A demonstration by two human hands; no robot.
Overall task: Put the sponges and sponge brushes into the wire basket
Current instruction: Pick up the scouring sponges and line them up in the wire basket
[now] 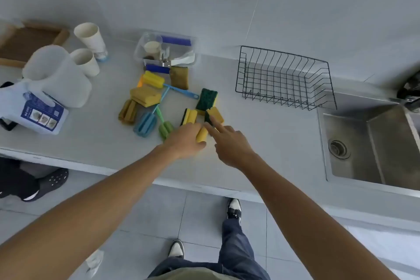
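A pale grey counter (261,143) runs across the view, with a steel sink (368,143) set into its right end. The black wire basket (286,77) stands on the counter just left of the sink, against the wall, and holds nothing.

At the left end lie a white jug (56,75), a wipes pack (38,111) and two paper cups (89,38). A clear tub (166,50) sits at the back, middle.

The sponges and brushes are scattered in front of the tub, well left of the basket. A yellow sponge stack (145,95) lies in the middle, an olive sponge (127,111) to its left and a brown sponge (179,77) behind. A yellow-headed brush (154,79) with a blue handle lies across them; a blue brush (145,124) and a green brush (166,128) lie nearer the edge. A green-topped sponge (206,100) lies furthest right.

The left hand (184,141) is closed around a yellow sponge (201,135), fingers wrapped over it, beside a yellow-and-black sponge (189,116). The right hand (229,143) is spread, its forefinger touching a small yellow-green sponge (214,116); it grips nothing.
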